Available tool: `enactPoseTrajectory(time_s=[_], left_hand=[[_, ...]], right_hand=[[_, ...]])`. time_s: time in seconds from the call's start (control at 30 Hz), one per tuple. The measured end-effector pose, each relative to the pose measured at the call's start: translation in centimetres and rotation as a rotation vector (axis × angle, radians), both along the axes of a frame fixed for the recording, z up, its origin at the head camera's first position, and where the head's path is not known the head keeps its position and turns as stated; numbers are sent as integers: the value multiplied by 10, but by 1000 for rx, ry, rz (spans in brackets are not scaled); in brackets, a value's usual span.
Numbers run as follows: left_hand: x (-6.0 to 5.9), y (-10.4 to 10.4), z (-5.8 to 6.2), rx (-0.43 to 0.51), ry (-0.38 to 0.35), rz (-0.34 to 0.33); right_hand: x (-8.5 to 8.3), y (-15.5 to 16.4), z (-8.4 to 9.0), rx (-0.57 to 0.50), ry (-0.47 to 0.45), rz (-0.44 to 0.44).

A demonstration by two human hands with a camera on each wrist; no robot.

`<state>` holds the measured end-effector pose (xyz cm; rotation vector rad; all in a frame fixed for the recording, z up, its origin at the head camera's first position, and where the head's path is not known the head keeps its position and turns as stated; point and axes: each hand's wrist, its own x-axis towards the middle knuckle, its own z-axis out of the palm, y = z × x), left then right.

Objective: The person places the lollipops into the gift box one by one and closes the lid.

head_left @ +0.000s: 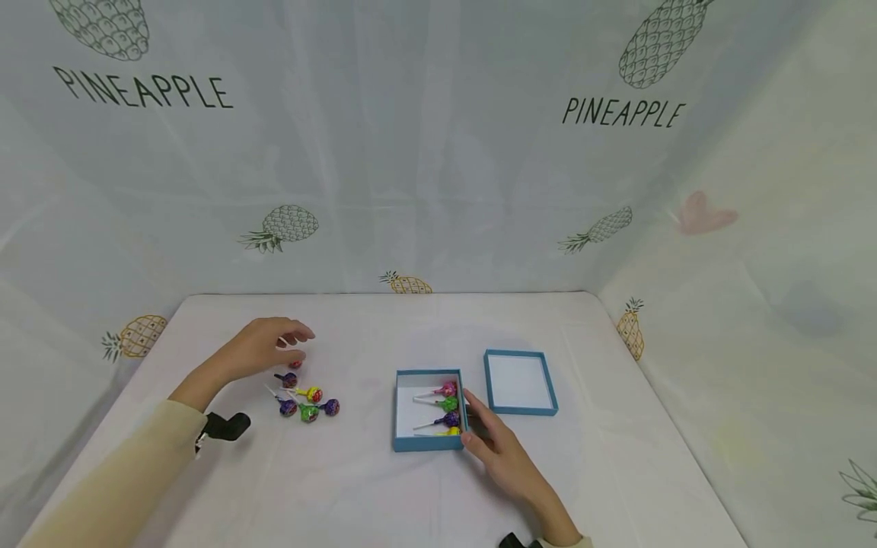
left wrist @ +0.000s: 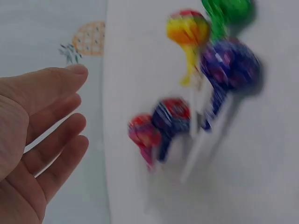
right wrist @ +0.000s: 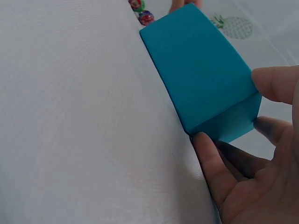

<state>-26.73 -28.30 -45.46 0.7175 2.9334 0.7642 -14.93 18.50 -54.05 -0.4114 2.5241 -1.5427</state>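
Behind table, "PINEAPPLE" backdrop (head_left: pixel 142 90), L hand (head_left: pixel 263 346) fingers apart over lollipops (head_left: pixel 308 399), R hand (head_left: pixel 495 445) clamped on box (head_left: pixel 404 411).

A staged recording booth: pineapple-print cloth (head_left: pixel 438 152) drapes the walls and covers the table (head_left: pixel 384 472).

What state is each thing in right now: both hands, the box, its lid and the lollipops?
Left hand: open, above the loose lollipops, holding nothing.
Right hand: fingers and thumb on the box's near right corner.
Blue box: open, upright on the table.
Boxed lollipops: four lying flat inside.
Lid: off, lying beside the box.
Loose lollipops: clustered on the table.
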Motion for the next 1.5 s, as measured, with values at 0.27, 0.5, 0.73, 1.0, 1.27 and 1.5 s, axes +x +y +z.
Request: enactPoseTrajectory(time_s=[0.27, 0.5, 0.73, 1.0, 1.27, 1.5], left_hand=[[-3, -24, -22, -22, -58, 57], [-8, -31, -33, -35, -86, 56], [-14, -32, -40, -67, -88, 36], [-17, -24, -41, -67, -99, 57], [-18, -20, -42, -91, -88, 65], [-17, -12, -32, -95, -33, 58]], right_hand=[[1, 0, 0, -2, 4, 4], [1, 0, 0, -4, 1, 5], [1, 0, 0, -4, -8, 9], [0, 1, 0, -6, -2, 13], [-1, 2, 0, -10, -2, 17], [0, 1, 1, -11, -14, 7]])
